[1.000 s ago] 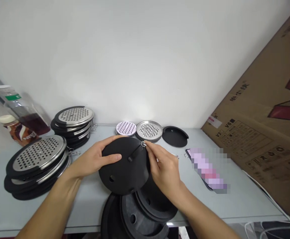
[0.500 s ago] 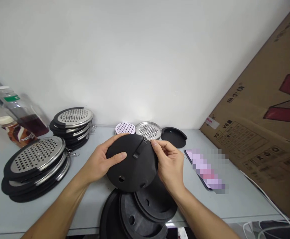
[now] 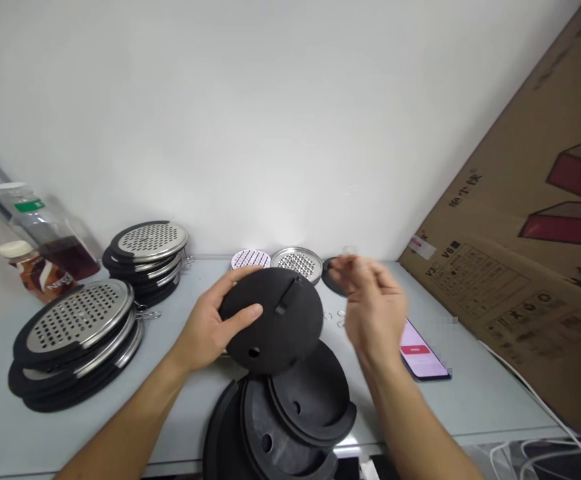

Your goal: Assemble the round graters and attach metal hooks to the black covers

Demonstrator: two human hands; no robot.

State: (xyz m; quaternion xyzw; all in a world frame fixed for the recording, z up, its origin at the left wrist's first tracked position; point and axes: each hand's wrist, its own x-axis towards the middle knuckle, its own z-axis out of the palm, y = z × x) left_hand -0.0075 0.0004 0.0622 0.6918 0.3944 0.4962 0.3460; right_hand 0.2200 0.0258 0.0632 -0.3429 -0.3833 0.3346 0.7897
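Note:
My left hand [image 3: 215,327] grips a black plastic disc [image 3: 280,347] by its left side, thumb across the face. The disc is tilted up over the table; it has a narrow raised strap near its top and a round hole low on the left. Away to the right of the disc, my right hand [image 3: 373,300] is blurred, its fingers pinched around what looks like a small wire loop [image 3: 349,251]. Several loose wire loops [image 3: 341,320] lie on the table between the hands. Below the disc, several black plastic covers [image 3: 295,460] overlap in a pile at the table's front edge.
Two stacks of round graters with black rims, a near one [image 3: 78,320] and a far one [image 3: 153,240], stand left, beside two bottles [image 3: 63,250]. A lilac grater disc [image 3: 250,259] and a metal one [image 3: 298,263] lie by the wall. A phone [image 3: 423,357] and large carton [image 3: 510,267] are right.
My right hand has left the disc's top edge and moved right, with the metal piece seen at the strap's end gone from there. My left hand still holds the disc.

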